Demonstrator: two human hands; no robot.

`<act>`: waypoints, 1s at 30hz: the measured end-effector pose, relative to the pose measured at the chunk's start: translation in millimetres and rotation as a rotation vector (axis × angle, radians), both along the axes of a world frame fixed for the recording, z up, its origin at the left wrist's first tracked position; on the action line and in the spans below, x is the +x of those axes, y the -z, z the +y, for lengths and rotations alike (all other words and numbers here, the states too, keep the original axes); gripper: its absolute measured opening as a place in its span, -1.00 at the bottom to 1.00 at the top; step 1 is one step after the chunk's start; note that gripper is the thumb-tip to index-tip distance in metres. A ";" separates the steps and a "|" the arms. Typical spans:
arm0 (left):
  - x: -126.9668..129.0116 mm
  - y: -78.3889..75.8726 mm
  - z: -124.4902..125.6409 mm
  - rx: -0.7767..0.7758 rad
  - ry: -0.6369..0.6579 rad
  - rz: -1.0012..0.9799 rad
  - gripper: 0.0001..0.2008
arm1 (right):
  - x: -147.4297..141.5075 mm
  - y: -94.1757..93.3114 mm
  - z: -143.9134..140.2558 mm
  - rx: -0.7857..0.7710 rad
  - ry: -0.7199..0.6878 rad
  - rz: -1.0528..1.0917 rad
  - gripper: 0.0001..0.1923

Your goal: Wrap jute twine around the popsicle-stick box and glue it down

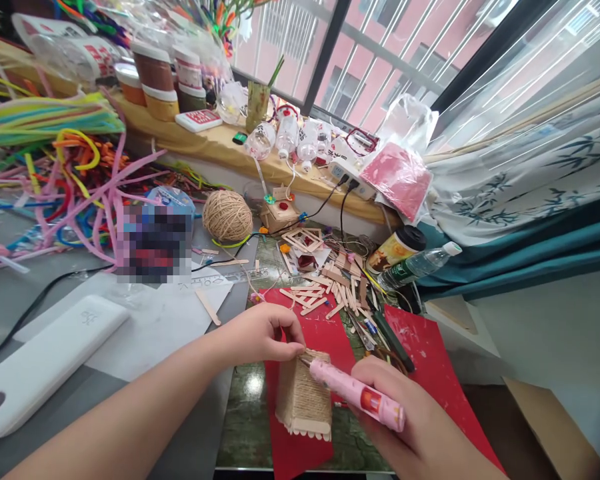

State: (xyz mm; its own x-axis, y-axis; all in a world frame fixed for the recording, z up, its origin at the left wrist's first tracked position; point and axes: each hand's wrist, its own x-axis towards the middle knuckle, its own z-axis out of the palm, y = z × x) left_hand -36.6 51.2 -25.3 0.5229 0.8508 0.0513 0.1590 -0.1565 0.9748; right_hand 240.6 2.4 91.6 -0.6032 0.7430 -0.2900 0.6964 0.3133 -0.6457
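A small tapered structure of craft sticks wound with twine [304,397] stands on the red sheet, a scalloped row of stick ends along its base. At its top edge my left hand [273,337] pinches with thumb and forefinger, seemingly on the twine there; the exact pinch point is partly hidden. My right hand [405,413] is wrapped round a pink pen-shaped tool [355,393] with a reddish window in its side. Its thin dark tip touches or nearly touches the structure's top, close to my left fingertips. The kind of tool is unclear.
Loose craft sticks [345,283] lie behind the red sheet [310,327]. A twine ball [227,217], a small stick box [280,215] and a white power bank [50,367] are further left. A bottle [420,265] and a lidded cup [395,248] stand right.
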 end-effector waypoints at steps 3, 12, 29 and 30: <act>0.2 1.5 0.7 0.006 -0.001 0.001 -0.93 | -4.9 -2.7 -1.5 0.037 0.005 -0.035 -0.80; -0.7 1.8 0.4 0.011 -0.003 0.003 -0.93 | -11.8 -5.5 -8.3 0.125 -0.002 -0.097 -0.81; -0.6 2.9 -0.4 0.073 -0.003 0.013 -0.97 | -5.9 -2.0 -10.4 0.173 -0.003 -0.163 -0.82; -0.3 3.5 -0.4 0.074 -0.003 0.014 -0.96 | -5.7 -2.2 -10.4 0.176 -0.004 -0.164 -0.82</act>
